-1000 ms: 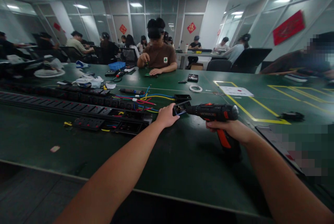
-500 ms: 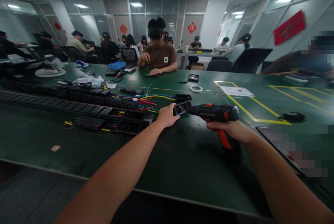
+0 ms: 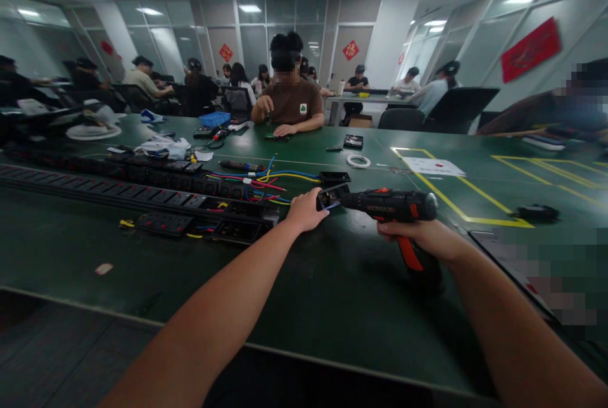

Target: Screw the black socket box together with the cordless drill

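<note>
"What's in the containers at your end?"

"My left hand [image 3: 305,210] has the black housing [image 3: 336,188], on the near side of the green table [image 3: 332,306]. It's open toward the drill [image 3: 394,204], with small metal-coloured parts inside, too small for me to name."

"And the others?"

"Just behind it, an open black box [image 3: 335,183] with blue and yellow wires [image 3: 294,173] running to its left end; its inside is dark. To the left, a black frame [image 3: 236,241] near the long socket strip [image 3: 128,190] shows a few brassy specks. Farther off is a blue basket [image 3: 213,121]; I can't make out its contents."

"Fingers?"

"The left ones pinch the housing, thumb at its near edge. My right hand [image 3: 430,237] is wrapped around the drill's handle, forefinger by the trigger. The drill's nose is at the housing's opening; whether the bit touches anything inside, I can't tell."

"Anything changed in the last second?"

"Hardly. Both grips match, and the drill points the same way. My view has swung slightly, so everything lies a touch farther right. The person [image 3: 291,101] opposite is bent over the same green board [image 3: 270,137]."
</note>
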Action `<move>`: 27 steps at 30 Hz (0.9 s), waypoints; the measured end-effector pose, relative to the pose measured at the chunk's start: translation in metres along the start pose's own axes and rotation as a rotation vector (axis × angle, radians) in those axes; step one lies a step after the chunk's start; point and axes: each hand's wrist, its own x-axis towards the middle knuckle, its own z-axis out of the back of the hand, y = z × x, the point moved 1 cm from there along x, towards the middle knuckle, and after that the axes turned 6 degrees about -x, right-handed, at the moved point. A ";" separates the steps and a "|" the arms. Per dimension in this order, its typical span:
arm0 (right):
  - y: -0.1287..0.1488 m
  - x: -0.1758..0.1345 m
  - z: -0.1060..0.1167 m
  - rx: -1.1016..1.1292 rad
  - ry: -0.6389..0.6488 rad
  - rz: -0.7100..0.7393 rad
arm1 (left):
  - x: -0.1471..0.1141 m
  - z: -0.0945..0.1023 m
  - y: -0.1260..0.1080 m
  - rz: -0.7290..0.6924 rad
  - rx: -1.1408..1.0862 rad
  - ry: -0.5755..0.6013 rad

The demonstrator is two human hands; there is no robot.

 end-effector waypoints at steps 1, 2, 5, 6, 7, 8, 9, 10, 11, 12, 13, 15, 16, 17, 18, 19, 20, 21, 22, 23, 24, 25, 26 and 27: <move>-0.001 0.000 0.000 0.018 0.005 -0.003 | 0.000 0.000 0.000 0.002 -0.001 0.000; -0.001 0.001 0.000 0.035 0.008 -0.005 | 0.001 0.000 0.000 0.002 -0.004 0.001; -0.003 0.002 -0.001 0.077 0.005 -0.007 | 0.000 0.000 0.000 0.005 -0.011 0.004; -0.003 0.002 -0.001 0.085 0.003 -0.008 | -0.001 0.001 -0.001 0.006 -0.012 0.005; -0.002 0.002 -0.001 0.089 -0.001 -0.009 | -0.001 0.002 -0.002 0.006 -0.014 0.006; -0.001 0.002 -0.001 0.089 -0.009 -0.011 | -0.002 0.002 -0.002 0.006 -0.015 0.007; 0.000 0.001 -0.001 0.085 -0.016 -0.012 | -0.002 0.003 -0.003 0.006 -0.015 0.007; 0.001 0.000 -0.001 0.079 -0.023 -0.009 | -0.002 0.003 -0.003 0.006 -0.014 0.007; 0.003 -0.001 -0.001 0.074 -0.027 -0.003 | -0.002 0.003 -0.003 0.006 -0.012 0.007; 0.004 -0.002 -0.001 0.070 -0.030 0.007 | -0.002 0.003 -0.003 0.005 -0.010 0.007; 0.006 -0.003 -0.001 0.067 -0.030 0.020 | -0.002 0.003 -0.003 0.004 -0.008 0.006; 0.007 -0.004 -0.001 0.061 -0.026 0.045 | -0.001 0.002 -0.002 -0.001 -0.005 0.003; 0.008 -0.004 -0.001 0.057 -0.024 0.054 | -0.001 0.002 -0.002 -0.002 -0.004 0.000; 0.008 -0.005 -0.001 0.052 -0.022 0.063 | -0.001 0.002 -0.002 -0.002 -0.002 -0.002; 0.007 -0.005 -0.001 0.047 -0.022 0.070 | -0.001 0.002 -0.002 -0.001 -0.001 -0.001; 0.007 -0.005 -0.001 0.043 -0.022 0.074 | -0.001 0.002 -0.003 0.001 -0.001 -0.001; 0.006 -0.004 -0.001 0.038 -0.024 0.075 | -0.002 0.002 -0.003 0.003 -0.001 0.004; 0.005 -0.004 -0.001 0.034 -0.027 0.074 | -0.002 0.003 -0.004 0.005 -0.001 0.008; 0.005 -0.004 0.000 0.027 -0.032 0.073 | -0.003 0.003 -0.004 0.009 0.003 0.007; 0.005 -0.004 0.000 0.016 -0.038 0.071 | -0.003 0.004 -0.005 0.011 0.007 0.007; 0.005 -0.004 0.000 0.000 -0.043 0.068 | -0.003 0.004 -0.005 0.013 0.009 0.004; 0.005 -0.004 0.001 -0.019 -0.046 0.061 | -0.004 0.004 -0.005 0.012 0.010 0.003; 0.004 -0.004 0.001 -0.039 -0.048 0.053 | -0.004 0.004 -0.005 0.010 0.009 0.002; 0.004 -0.005 0.001 -0.054 -0.048 0.046 | -0.004 0.004 -0.005 0.008 0.007 0.002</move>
